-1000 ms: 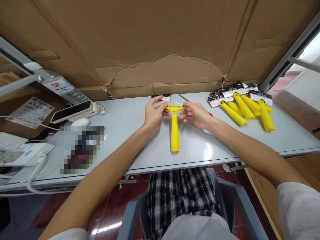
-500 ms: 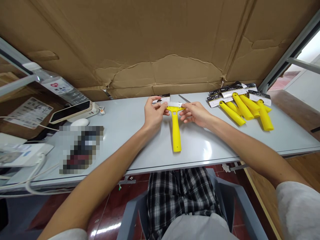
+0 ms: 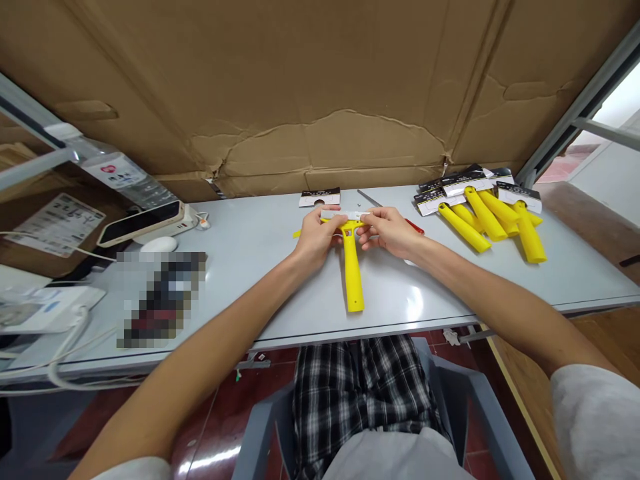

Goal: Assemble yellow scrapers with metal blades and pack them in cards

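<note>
A yellow T-shaped scraper [image 3: 353, 277] is held near the middle of the desk, its handle pointing toward me. Across its head lies a flat metal blade strip [image 3: 345, 215]. My left hand [image 3: 316, 237] is closed on the left end of the head, thumb on top near the strip. On the right end, my right hand [image 3: 389, 230] pinches strip and head with thumb and fingers. Fingers hide both ends of the head. Beyond my right hand lies a screwdriver with a thin shaft [image 3: 369, 198] and a red handle [image 3: 415, 227], partly covered by that hand.
Several yellow scrapers [image 3: 485, 213] with black-and-white cards are piled at the right. A card [image 3: 320, 197] and a tiny metal piece [image 3: 359, 205] lie behind my hands. To the left are a phone [image 3: 143, 223], a white mouse [image 3: 159, 245], a bottle [image 3: 125, 175] and cables. Cardboard [image 3: 320, 87] stands behind.
Both hands have brought the scraper slightly toward me, and my left hand has shifted right along its head. The card and the red screwdriver handle now show more.
</note>
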